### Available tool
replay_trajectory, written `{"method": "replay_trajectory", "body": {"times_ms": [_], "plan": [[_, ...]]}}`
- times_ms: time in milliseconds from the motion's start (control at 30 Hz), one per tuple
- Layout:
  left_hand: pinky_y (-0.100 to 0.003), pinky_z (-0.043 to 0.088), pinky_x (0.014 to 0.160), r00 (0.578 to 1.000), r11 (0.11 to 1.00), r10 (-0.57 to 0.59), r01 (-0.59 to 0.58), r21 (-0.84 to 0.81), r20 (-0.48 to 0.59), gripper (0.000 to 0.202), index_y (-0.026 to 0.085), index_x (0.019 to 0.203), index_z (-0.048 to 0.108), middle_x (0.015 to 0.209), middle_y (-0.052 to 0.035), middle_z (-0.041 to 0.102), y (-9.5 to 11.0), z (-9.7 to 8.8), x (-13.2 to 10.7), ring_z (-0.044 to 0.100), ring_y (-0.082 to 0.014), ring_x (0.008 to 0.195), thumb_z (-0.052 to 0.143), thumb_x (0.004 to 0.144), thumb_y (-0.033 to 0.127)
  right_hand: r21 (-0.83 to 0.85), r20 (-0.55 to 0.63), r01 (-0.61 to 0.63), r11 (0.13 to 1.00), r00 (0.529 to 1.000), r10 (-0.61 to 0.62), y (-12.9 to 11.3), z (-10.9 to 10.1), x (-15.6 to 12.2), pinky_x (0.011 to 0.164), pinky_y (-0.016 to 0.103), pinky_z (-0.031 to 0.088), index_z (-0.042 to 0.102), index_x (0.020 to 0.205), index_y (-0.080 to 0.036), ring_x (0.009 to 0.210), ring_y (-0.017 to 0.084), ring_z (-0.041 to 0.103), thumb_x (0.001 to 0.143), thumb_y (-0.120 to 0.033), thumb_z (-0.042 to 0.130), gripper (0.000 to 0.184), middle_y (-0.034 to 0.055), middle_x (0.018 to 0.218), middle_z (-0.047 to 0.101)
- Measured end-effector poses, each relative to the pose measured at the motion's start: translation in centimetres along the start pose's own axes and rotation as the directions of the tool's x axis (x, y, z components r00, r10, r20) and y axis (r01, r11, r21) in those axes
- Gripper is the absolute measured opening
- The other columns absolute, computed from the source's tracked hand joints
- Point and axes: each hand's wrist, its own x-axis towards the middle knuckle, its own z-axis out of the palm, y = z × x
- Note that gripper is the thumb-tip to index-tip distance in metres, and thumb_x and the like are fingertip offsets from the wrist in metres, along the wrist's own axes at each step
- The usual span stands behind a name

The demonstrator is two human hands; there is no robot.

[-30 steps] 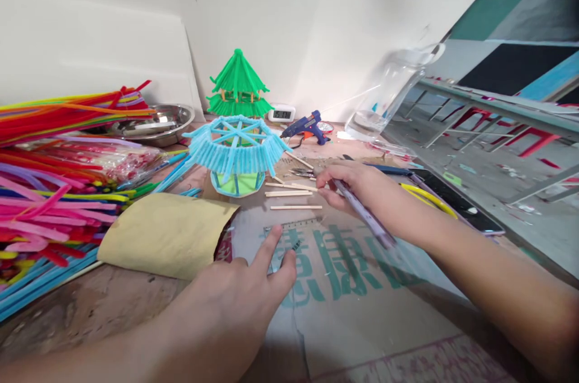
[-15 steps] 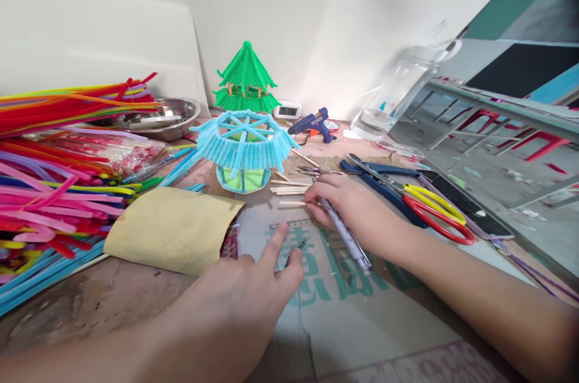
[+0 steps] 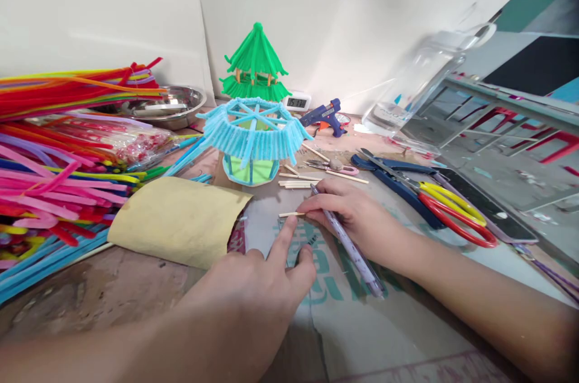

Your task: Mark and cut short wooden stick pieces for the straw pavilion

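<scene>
My left hand (image 3: pixel 257 286) lies low with its index finger and thumb stretched apart, on a clear ruler (image 3: pixel 311 240) that only partly shows. Its index fingertip is close to a short wooden stick (image 3: pixel 289 214). My right hand (image 3: pixel 350 214) pinches that stick's right end in its fingertips. A pale purple pen (image 3: pixel 348 244) is also held in this hand, slanting across the fingers. More thin wooden sticks (image 3: pixel 298 184) lie just beyond. Behind them stands a model pavilion with a light blue pipe-cleaner roof (image 3: pixel 256 129) and a green pipe-cleaner roof (image 3: pixel 257 60).
Left are bundles of coloured pipe cleaners (image 3: pixel 54 190), a metal bowl (image 3: pixel 181 111) and a curved yellowish card (image 3: pixel 176 223). Right lie blue-handled pliers (image 3: pixel 407 202), red-and-yellow-handled scissors (image 3: pixel 456 214) and a phone (image 3: pixel 488 202). A glue gun (image 3: pixel 326 114), digital clock (image 3: pixel 297 101) and clear jug (image 3: pixel 411 87) stand behind.
My right hand has drawn the wooden stick closer to the ruler and my left index fingertip. Another loose stick now shows beyond my right hand. The view has shifted slightly.
</scene>
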Motion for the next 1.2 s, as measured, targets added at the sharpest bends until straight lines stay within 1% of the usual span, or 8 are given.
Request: {"method": "replay_trajectory", "body": {"times_ms": [100,233,333,467,667,800,967,1200], "plan": [[-0.027,0.034,0.034,1.0,1.0,-0.016,0.016,-0.015,-0.013,0.056,0.026,0.134,0.055,0.146,-0.021,0.042,0.09,0.05,-0.02,0.064,-0.018,0.045,0.059,0.079,0.022,0.013,0.007,0.001,1.0,1.0,-0.001,-0.05,0.22,0.05,0.068,0.029,0.039,0.071,0.102,-0.017,0.081,0.019,0.053,0.098,-0.017,0.051,0.02,0.0049,0.085,0.054],[-0.026,0.032,0.033,0.999,0.999,-0.028,0.028,-0.027,-0.016,0.056,0.026,0.136,0.054,0.146,-0.0211,0.041,0.07,0.06,-0.05,0.064,-0.0177,0.045,0.058,0.08,0.022,0.02,0.014,0.009,1.0,1.0,-0.009,-0.21,0.24,0.21,0.069,0.03,0.039,0.071,0.101,-0.017,0.082,0.02,0.053,0.098,-0.019,0.051,0.02,0.0057,0.086,0.055],[-0.027,0.031,0.033,0.999,0.999,-0.032,0.032,-0.037,-0.015,0.055,0.026,0.137,0.053,0.146,-0.0224,0.042,0.04,-0.07,-0.06,0.063,-0.0175,0.044,0.058,0.082,0.024,0.033,-0.001,0.017,0.999,1.0,-0.017,-0.21,0.27,0.31,0.067,0.03,0.039,0.071,0.1,-0.016,0.08,0.02,0.054,0.099,-0.021,0.051,0.02,0.006,0.085,0.055],[-0.026,0.032,0.034,0.999,0.998,-0.027,0.026,-0.054,-0.018,0.048,0.024,0.134,0.057,0.144,-0.0228,0.045,0.06,-0.28,-0.1,0.063,-0.0165,0.044,0.057,0.086,0.03,0.023,-0.013,0.039,0.999,0.999,-0.038,-0.14,0.25,0.34,0.066,0.029,0.039,0.071,0.097,-0.016,0.078,0.02,0.055,0.097,-0.018,0.051,0.02,0.0054,0.082,0.054],[-0.026,0.034,0.035,1.0,1.0,-0.021,0.021,-0.003,-0.023,0.046,0.026,0.134,0.056,0.143,-0.0221,0.047,0.24,-0.26,-0.2,0.062,-0.0152,0.042,0.055,0.088,0.034,0.016,0.022,0.065,0.998,0.998,-0.065,-0.16,0.02,0.35,0.066,0.029,0.038,0.07,0.097,-0.017,0.078,0.019,0.053,0.096,-0.014,0.051,0.02,0.0056,0.084,0.055],[-0.027,0.032,0.034,1.0,0.999,-0.022,0.022,-0.036,0.0,0.052,0.024,0.138,0.053,0.145,-0.023,0.045,0.22,-0.07,-0.14,0.062,-0.0165,0.042,0.056,0.087,0.035,-0.004,0.045,0.057,0.998,0.997,-0.056,-0.29,-0.2,0.33,0.067,0.029,0.038,0.069,0.099,-0.017,0.079,0.019,0.053,0.095,-0.012,0.05,0.02,0.0059,0.086,0.056],[-0.028,0.031,0.034,0.999,0.998,-0.012,0.015,-0.062,0.041,0.059,0.024,0.141,0.05,0.148,-0.0234,0.042,0.06,-0.11,0.0,0.062,-0.0171,0.044,0.06,0.083,0.031,-0.002,0.045,0.056,0.998,0.997,-0.056,-0.36,-0.3,0.36,0.066,0.029,0.039,0.069,0.097,-0.019,0.079,0.02,0.054,0.096,-0.014,0.05,0.019,0.0058,0.085,0.056],[-0.028,0.032,0.034,0.999,0.997,-0.021,0.024,-0.077,0.047,0.058,0.025,0.14,0.05,0.148,-0.0238,0.041,0.17,-0.09,-0.02,0.062,-0.0177,0.044,0.06,0.084,0.038,-0.034,0.053,0.059,0.998,0.997,-0.057,-0.35,-0.29,0.31,0.066,0.029,0.037,0.07,0.098,-0.017,0.079,0.02,0.053,0.096,-0.013,0.051,0.02,0.0059,0.085,0.056]]}}
